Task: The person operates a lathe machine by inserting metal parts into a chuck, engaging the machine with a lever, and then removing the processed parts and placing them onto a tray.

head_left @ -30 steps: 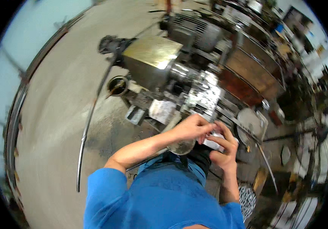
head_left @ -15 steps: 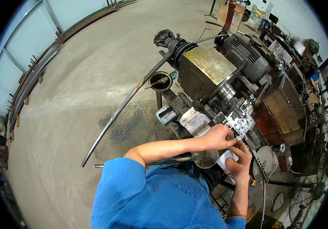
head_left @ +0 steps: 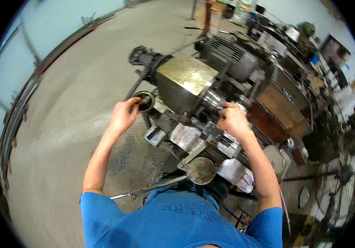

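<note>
My left hand (head_left: pixel 124 115) is closed where a long metal bar (head_left: pixel 135 87) comes down from the back of a greasy machine. My hand and forearm hide the rest of the bar. Right beside those fingers is a round dark pot (head_left: pixel 152 105) with a small stick-like tool in it. My right hand (head_left: pixel 234 120) has its fingers bent together just right of the bright steel spindle (head_left: pixel 213 100). Blur and the hand itself hide what it pinches. A metal tool block (head_left: pixel 228 144) sits below that hand.
A brass-coloured housing (head_left: pixel 188 72) and a ribbed motor (head_left: pixel 231 58) top the machine. Nearer me are a round metal plate (head_left: pixel 202 170), a whitish cloth (head_left: pixel 185 136) and a crumpled white packet (head_left: pixel 236 174). A wooden cabinet (head_left: pixel 287 97) and a fan (head_left: pixel 334 202) stand to the right.
My hands were together over the tool block. Now they are apart: the left has gone left to the bar and the right up to the spindle. The view has shifted.
</note>
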A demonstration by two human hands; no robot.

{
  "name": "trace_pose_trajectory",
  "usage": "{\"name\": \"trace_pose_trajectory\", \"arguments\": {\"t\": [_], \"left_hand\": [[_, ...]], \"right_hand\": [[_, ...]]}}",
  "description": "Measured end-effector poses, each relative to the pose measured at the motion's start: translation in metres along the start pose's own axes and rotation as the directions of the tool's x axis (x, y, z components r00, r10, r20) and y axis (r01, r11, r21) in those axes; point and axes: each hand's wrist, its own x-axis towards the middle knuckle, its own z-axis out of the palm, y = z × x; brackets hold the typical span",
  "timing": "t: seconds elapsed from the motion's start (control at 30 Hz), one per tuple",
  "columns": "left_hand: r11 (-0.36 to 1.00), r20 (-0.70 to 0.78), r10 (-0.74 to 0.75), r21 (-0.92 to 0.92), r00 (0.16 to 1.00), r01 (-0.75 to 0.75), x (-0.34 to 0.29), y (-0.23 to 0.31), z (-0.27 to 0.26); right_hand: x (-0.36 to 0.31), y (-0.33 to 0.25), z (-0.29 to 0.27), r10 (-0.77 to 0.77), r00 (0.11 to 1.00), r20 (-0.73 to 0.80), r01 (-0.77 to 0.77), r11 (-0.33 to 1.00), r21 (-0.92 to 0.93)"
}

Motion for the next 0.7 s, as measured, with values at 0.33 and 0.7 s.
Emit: {"name": "trace_pose_trajectory", "arguments": {"t": [0.33,0.7], "left_hand": [[0.895,0.082,-0.396,0.255,0.914,0.365,-0.115,-0.108,-0.034],[0.803,0.036,-0.389,0.502,0.920,0.320,-0.096,-0.132,-0.035]], "right_hand": [[0.028,0.036,0.045,-0.036,0.999,-0.019,0.037,0.998,0.044],[0.054,0.017,0.037,0.093,0.981,-0.171,-0.062,0.982,0.179]]}}
